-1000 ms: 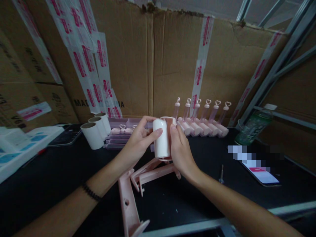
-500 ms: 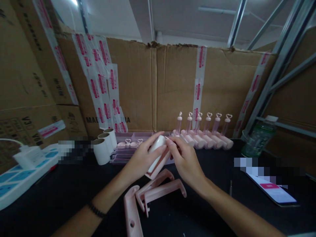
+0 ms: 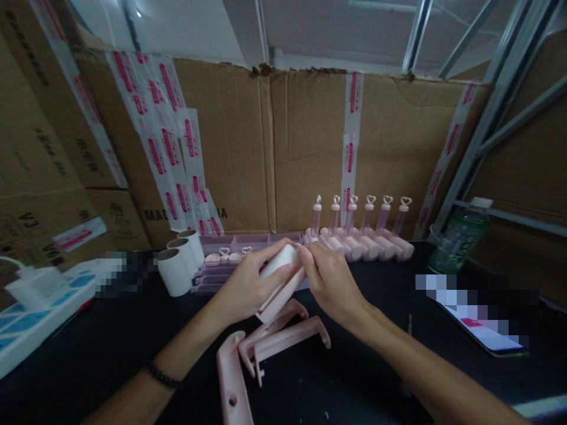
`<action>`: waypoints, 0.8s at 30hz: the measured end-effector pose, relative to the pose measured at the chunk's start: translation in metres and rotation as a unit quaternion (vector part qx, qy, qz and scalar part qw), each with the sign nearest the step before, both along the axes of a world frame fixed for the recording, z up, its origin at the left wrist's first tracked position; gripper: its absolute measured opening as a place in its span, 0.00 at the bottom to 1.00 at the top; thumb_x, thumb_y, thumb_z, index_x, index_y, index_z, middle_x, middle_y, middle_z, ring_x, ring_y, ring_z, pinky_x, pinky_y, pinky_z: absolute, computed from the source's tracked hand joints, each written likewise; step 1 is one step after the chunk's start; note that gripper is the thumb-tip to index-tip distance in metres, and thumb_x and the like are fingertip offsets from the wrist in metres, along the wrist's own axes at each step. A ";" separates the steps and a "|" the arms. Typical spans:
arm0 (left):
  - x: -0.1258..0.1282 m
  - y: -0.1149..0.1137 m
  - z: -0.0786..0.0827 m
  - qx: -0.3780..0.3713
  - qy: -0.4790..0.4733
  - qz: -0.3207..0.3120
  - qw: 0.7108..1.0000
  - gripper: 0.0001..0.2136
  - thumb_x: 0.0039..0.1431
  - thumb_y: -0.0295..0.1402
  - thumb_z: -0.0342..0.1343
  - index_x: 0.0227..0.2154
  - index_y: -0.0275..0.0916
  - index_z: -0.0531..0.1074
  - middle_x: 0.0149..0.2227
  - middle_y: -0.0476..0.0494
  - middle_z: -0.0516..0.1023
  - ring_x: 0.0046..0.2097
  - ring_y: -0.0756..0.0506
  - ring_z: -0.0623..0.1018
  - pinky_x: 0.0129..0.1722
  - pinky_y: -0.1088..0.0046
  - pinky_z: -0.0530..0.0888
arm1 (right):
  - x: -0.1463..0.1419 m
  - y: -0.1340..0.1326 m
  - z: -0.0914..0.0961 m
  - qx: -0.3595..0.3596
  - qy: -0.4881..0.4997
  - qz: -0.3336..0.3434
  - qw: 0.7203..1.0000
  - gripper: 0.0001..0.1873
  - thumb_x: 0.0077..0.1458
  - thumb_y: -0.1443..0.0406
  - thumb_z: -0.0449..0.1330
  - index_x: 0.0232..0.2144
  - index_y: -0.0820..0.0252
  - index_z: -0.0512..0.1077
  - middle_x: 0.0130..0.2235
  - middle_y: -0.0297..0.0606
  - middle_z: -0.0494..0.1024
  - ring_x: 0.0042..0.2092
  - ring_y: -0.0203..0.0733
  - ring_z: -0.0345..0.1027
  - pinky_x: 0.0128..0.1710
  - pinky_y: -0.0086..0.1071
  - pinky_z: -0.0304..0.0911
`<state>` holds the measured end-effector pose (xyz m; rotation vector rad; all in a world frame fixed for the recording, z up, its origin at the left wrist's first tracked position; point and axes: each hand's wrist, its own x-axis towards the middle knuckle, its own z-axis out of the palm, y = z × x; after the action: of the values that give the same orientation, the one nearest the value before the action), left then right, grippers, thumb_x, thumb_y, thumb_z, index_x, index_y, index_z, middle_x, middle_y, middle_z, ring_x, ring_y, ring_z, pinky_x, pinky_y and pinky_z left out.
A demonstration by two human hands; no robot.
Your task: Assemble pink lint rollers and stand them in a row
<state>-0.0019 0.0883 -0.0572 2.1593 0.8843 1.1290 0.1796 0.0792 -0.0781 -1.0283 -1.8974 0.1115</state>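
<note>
One white power strip runs along the left edge of the frame, with a white plug standing in it. Left of centre, three white rolls with hollow brown cores stand upright in a line on a black surface. Just beside them lies a stack of purple packages with pink heart-shaped tops. At lower centre, three pink brackets lie close together, angled differently. Above them, in mid-frame, the left hand is closed around a white cylinder, held tilted; a pink piece lies along its lower right side. The right hand has its fingers bunched at the upper end of both; what they pinch cannot be told. Behind, right of centre, six pink cylinders lie in a row, with heart-topped clear tubes rising above. Farther right are a thin metal item, blurred, then a leaning green-labelled bottle and a lit phone. Taped cardboard spans the background.
</note>
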 end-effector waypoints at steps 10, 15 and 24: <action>0.000 -0.001 -0.004 0.005 -0.005 0.021 1.000 0.23 0.61 0.37 0.61 0.58 0.41 0.74 0.60 0.42 0.76 0.61 0.37 0.75 0.64 0.59 0.67 | 0.000 -0.003 0.001 -0.011 0.042 0.001 0.999 0.18 0.71 0.60 0.47 0.33 0.58 0.70 0.33 0.38 0.76 0.34 0.42 0.68 0.36 0.35 0.57; -0.005 -0.005 -0.001 0.007 -0.003 0.005 1.000 0.26 0.63 0.37 0.60 0.64 0.44 0.68 0.66 0.43 0.68 0.67 0.39 0.68 0.68 0.57 0.61 | 0.004 -0.004 0.006 -0.063 0.144 0.064 0.985 0.16 0.68 0.56 0.53 0.35 0.59 0.73 0.33 0.36 0.75 0.35 0.40 0.68 0.36 0.33 0.60; -0.013 -0.009 0.001 -0.003 -0.012 -0.026 1.000 0.31 0.63 0.38 0.61 0.67 0.46 0.61 0.68 0.43 0.64 0.66 0.37 0.68 0.67 0.58 0.62 | 0.004 0.001 -0.001 -0.206 0.325 0.271 0.882 0.15 0.62 0.52 0.61 0.44 0.54 0.69 0.41 0.33 0.69 0.34 0.34 0.62 0.29 0.26 0.59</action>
<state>-0.0147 0.0798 -0.0564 2.1477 0.8143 1.1234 0.1839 0.0798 -0.0790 -0.5694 -1.4903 1.0885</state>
